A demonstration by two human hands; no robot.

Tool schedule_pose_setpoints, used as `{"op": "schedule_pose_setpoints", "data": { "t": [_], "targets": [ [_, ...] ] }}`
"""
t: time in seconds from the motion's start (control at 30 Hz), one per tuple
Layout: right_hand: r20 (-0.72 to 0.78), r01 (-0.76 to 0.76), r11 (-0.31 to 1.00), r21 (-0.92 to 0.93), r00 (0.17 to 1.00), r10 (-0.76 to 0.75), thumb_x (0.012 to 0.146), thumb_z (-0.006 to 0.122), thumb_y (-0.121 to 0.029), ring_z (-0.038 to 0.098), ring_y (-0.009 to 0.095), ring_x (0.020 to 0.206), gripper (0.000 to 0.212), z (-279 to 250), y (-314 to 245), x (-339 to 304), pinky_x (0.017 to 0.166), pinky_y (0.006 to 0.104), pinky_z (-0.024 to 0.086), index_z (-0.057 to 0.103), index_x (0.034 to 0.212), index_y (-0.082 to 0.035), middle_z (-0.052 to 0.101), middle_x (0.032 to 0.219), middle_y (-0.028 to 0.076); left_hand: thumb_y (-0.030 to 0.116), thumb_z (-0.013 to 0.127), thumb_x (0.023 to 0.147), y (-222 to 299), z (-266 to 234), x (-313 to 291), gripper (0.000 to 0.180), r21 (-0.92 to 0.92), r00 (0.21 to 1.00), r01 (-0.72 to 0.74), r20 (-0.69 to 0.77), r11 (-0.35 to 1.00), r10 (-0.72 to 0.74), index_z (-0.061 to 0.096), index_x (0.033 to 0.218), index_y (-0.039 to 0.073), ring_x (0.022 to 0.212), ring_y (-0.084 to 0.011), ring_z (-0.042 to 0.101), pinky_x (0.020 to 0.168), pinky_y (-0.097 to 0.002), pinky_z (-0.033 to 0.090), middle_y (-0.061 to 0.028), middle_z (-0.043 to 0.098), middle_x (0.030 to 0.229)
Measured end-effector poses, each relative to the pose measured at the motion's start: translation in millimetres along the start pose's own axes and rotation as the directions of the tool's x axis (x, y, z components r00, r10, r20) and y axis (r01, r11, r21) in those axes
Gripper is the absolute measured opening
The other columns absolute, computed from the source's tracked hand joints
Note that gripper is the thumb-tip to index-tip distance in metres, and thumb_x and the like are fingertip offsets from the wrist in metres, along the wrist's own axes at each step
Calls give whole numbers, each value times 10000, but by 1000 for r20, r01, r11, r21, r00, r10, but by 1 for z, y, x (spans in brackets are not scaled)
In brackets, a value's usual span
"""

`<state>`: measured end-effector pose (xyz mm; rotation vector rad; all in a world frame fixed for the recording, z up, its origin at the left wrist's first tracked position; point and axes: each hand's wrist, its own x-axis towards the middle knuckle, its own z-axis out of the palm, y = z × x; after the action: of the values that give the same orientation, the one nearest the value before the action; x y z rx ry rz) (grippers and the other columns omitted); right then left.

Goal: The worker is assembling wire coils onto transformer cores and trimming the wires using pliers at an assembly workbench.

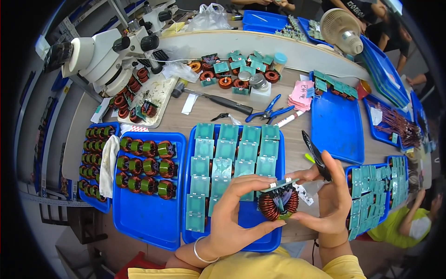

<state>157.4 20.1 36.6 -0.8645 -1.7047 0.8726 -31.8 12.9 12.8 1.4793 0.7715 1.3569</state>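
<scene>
A toroidal coil point(278, 204) wound in copper wire, with a small green circuit board point(280, 185) on its upper side, is held between both my hands above the middle blue tray point(260, 244). My left hand point(237, 209) grips it from the left, fingers at the board's edge and thumb at the coil's lower side. My right hand point(327, 200) pinches it from the right, fingertips on the board and thumb below. A slim black tool point(317, 156), which looks like tweezers, is tucked through my right hand's fingers. Rows of green boards point(222, 167) fill much of the tray beneath.
Left lie trays of green-taped coils point(148, 167) and a white cloth point(109, 166). A microscope point(100, 58) stands back left. Beyond are a hammer point(227, 103), blue-handled pliers point(269, 111), a marker point(289, 118) and loose coils point(241, 69). Right are a blue tray point(337, 125) and other people.
</scene>
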Motion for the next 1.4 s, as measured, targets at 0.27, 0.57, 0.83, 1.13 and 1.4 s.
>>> {"op": "schedule_pose_setpoints", "data": {
  "t": [0.27, 0.57, 0.83, 1.13, 1.4],
  "targets": [
    [67, -185, 913, 364, 983, 172, 567, 791, -13, 530, 220, 991, 935, 9, 6, 4, 874, 328, 419, 281, 1347, 65, 475, 1089, 113, 118, 863, 508, 6, -4, -2, 657, 197, 995, -75, -43, 977, 85, 514, 1055, 16, 948, -236, 514, 849, -353, 405, -117, 527, 994],
    [159, -180, 878, 444, 980, 121, 572, 784, 3, 519, 220, 991, 925, 15, 15, 6, 877, 350, 422, 281, 1347, 64, 464, 1099, 125, 169, 889, 465, 12, -9, -7, 661, 342, 990, -80, -80, 936, 114, 538, 1008, 29, 857, -207, 498, 763, -310, 400, -87, 508, 917],
    [-14, 26, 963, 267, 1000, -23, 558, 797, 7, 527, 240, 1000, 952, 7, 8, -2, 847, 347, 454, 267, 1348, 56, 459, 1077, 127, 118, 860, 528, 9, -4, -2, 602, 218, 995, -92, -25, 972, 100, 533, 1024, 17, 998, -260, 529, 865, -368, 416, -117, 563, 974],
    [-14, 77, 993, 87, 997, -76, 596, 801, -59, 549, 219, 935, 908, 0, 0, 0, 756, 298, 449, 287, 1333, 68, 459, 1029, 113, 16, 805, 575, -6, 16, -8, 708, -27, 975, -207, -87, 978, 204, 409, 1163, 21, 1048, -284, 512, 934, -425, 422, -136, 437, 1132],
    [-411, 101, 979, -176, 896, -167, 853, 599, -193, 421, 80, 504, 264, -10, -8, -8, 476, 199, 316, 609, 879, 69, 478, 639, 41, 14, 812, 547, 6, 13, -7, 660, 112, 973, -212, -66, 971, 220, 468, 1110, 16, 993, -265, 519, 882, -388, 454, -122, 421, 1078]
  ]
}}
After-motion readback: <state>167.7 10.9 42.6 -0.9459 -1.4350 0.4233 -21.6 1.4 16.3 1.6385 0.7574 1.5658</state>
